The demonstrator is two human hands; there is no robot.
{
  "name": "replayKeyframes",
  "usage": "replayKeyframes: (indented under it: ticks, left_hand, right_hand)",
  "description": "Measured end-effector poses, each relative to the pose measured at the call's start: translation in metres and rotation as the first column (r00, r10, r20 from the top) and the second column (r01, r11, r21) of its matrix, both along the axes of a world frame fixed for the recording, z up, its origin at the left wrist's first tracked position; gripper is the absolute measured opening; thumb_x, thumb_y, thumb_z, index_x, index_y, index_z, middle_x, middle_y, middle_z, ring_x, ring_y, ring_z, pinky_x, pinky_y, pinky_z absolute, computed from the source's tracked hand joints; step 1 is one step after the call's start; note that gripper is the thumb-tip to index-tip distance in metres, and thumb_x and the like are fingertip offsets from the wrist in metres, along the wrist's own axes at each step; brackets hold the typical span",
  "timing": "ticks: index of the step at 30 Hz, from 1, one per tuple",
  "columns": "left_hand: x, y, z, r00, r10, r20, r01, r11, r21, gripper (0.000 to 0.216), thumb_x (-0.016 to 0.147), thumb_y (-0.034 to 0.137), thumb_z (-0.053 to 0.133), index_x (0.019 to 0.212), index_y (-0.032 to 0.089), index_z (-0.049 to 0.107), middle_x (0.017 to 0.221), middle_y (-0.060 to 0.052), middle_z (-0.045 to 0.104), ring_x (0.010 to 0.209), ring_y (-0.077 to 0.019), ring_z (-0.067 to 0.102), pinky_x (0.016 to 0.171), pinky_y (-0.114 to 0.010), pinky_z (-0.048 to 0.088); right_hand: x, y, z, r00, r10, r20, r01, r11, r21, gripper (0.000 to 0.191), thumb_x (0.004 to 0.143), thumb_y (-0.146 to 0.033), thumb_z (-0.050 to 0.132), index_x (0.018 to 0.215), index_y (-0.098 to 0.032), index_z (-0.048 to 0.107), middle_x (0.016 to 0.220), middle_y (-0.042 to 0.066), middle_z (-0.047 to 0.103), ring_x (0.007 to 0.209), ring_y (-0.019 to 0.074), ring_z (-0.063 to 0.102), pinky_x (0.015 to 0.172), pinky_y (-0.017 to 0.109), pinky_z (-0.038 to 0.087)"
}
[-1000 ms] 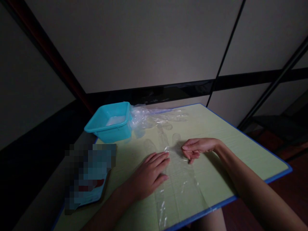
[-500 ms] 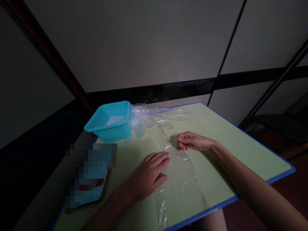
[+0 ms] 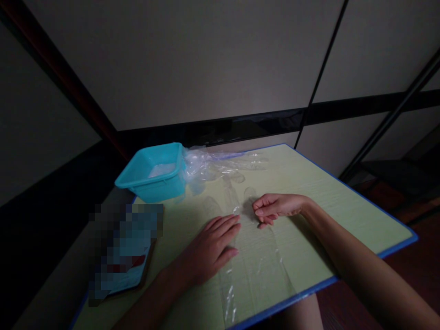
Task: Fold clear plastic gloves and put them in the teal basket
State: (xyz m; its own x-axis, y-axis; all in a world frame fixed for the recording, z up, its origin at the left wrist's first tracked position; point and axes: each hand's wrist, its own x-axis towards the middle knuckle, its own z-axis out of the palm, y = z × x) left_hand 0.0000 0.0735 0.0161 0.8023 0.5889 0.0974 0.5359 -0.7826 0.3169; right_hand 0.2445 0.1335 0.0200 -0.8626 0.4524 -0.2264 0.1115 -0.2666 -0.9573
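A clear disposable plastic glove (image 3: 252, 270) lies spread on the pale green tabletop, its fingers pointing away from me. My left hand (image 3: 216, 247) rests flat on the glove's left side, fingers stretched out. Over the glove's upper right part, beside one of its finger pieces, is my right hand (image 3: 275, 208). Its fingers are curled, the thumb close against the index finger. Whether glove film is pinched between them cannot be seen. Farther back, a bunch of clear plastic gloves (image 3: 209, 165) lies crumpled next to a turquoise basin (image 3: 158, 185).
A pale green table (image 3: 330, 215) with a blue edge carries everything. Something white lies inside the basin. At the left edge is a flat, tablet-like object (image 3: 132, 256), its surface blurred out. Light cabinet panels (image 3: 213, 64) with a dark band stand behind the table.
My right hand has shifted slightly toward me, and its lower fingers have loosened. A glove fingertip now shows behind it. My left hand stays flat on the glove. The view has shifted slightly.
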Motion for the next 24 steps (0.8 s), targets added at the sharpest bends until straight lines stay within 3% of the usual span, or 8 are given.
replayKeyframes:
  ticks: [16,24]
  left_hand:
    - [0.0011,-0.0013,0.0021,1.000,0.010,0.010,-0.010,1.000,0.001,0.045,0.084,0.026,0.049,0.127,0.017,0.039,0.140,-0.008,0.032,0.128,-0.0194,0.026,0.105,-0.038,0.022]
    - [-0.0005,-0.0008,-0.0020,1.000,-0.001,0.023,0.001,1.000,0.006,0.059,0.084,0.025,0.049,0.136,0.019,0.023,0.144,-0.007,0.023,0.131,-0.0199,0.021,0.106,-0.039,0.019]
  right_hand:
    - [-0.0007,0.0016,-0.0017,0.999,-0.033,0.024,0.032,0.999,0.036,0.033,0.078,-0.039,0.060,0.061,-0.014,0.045,0.044,-0.012,0.036,0.041,0.0023,0.036,0.073,0.032,0.049]
    - [-0.0014,0.0009,-0.0019,0.998,-0.051,0.031,0.050,0.998,0.035,0.031,0.077,-0.038,0.061,0.063,-0.014,0.047,0.045,-0.011,0.040,0.040,0.0020,0.037,0.073,0.032,0.049]
